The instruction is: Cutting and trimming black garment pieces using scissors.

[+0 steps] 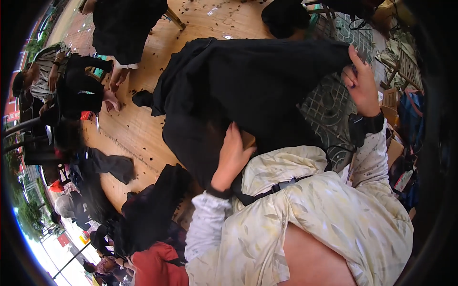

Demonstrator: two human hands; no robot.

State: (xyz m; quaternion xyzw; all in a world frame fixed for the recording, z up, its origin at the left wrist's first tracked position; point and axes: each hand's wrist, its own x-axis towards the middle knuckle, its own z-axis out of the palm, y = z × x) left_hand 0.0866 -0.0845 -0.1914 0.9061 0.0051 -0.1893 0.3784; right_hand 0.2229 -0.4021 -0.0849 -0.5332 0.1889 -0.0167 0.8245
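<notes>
A large black cloth, seemingly a garment, (267, 86) spreads over the wooden table and toward my lap. At its far right edge my right hand (362, 88) is closed, the thumb raised along the cloth and the fingers curled in. Something small and dark shows between those fingers, too small to name. Close to my lap, my left hand (233, 155) rests against the near part of the cloth, fingers stretched out and thumb apart. A bit of brown table edge (247, 139) shows beside its thumb.
Small dark scraps litter the wooden table (143, 125). More black clothing (155, 205) lies at its near left. Other people (47, 71) sit along the left side; another person's hand (117, 78) is at the table. Cardboard boxes (391, 100) and a blue bag (411, 119) stand at right.
</notes>
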